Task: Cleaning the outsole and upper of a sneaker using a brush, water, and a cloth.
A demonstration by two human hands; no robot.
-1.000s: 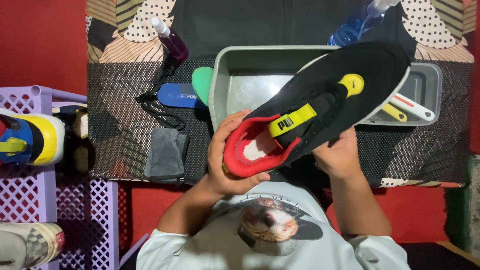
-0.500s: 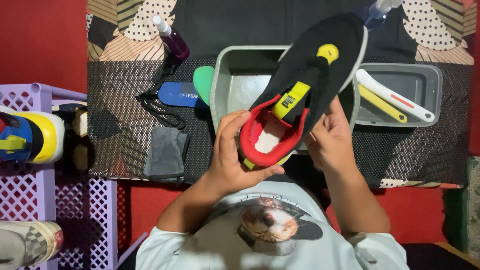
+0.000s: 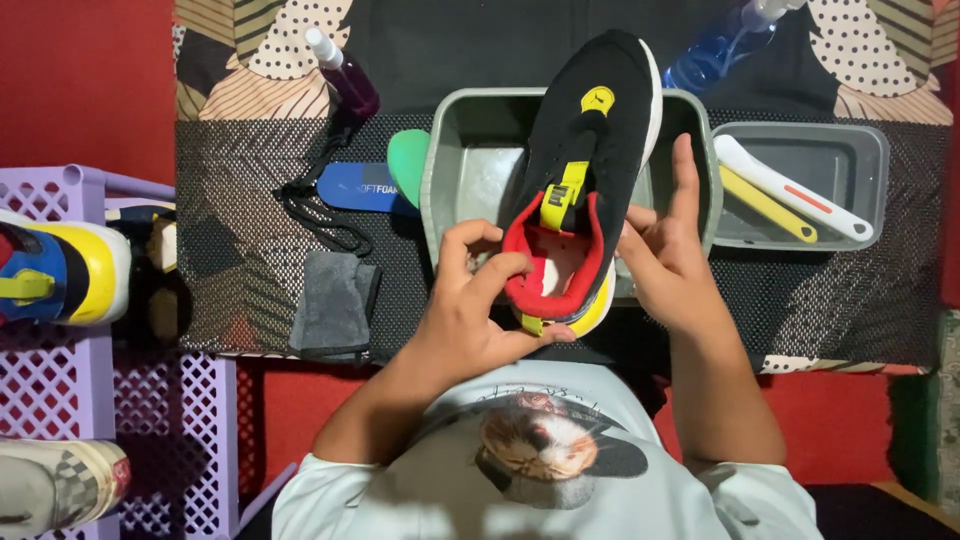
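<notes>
A black sneaker (image 3: 590, 170) with a red-lined collar, a yellow strap down the tongue and a yellow-and-white heel sole is held up above the grey tray (image 3: 450, 170), toe pointing far and heel near the person's chest; the opening faces up, showing a pale insole inside; the left hand (image 3: 475, 305) cups the heel from the left, thumb under the sole edge and fingers (image 3: 490, 275) curled over the red collar, so its grip is pinching the collar rim; the right hand (image 3: 670, 260) presses the right side of the shoe, fingers stretched along the black upper and the index pointing far, a flat holding grip rather than a pinch.

The tray sits mid-surface on a black mesh mat (image 3: 240, 260); just to its right lies a smaller grey tray (image 3: 870, 160) holding a white brush (image 3: 790, 188) and a yellow-handled brush (image 3: 765, 205) side by side; at the far edge, a blue spray bottle (image 3: 715, 50) lies tilted to the right and a purple spray bottle (image 3: 345, 75) to the left.

Left of the tray lie a blue insole (image 3: 355, 185) and a green insole (image 3: 407, 160), touching; a black lace (image 3: 315, 215) is coiled beside them; a folded grey cloth (image 3: 335, 305) lies nearer.

At far left stands a lilac plastic crate (image 3: 70, 400), with a blue, yellow and red shoe (image 3: 60, 275) on it and a pale shoe (image 3: 60, 490) lower down.
</notes>
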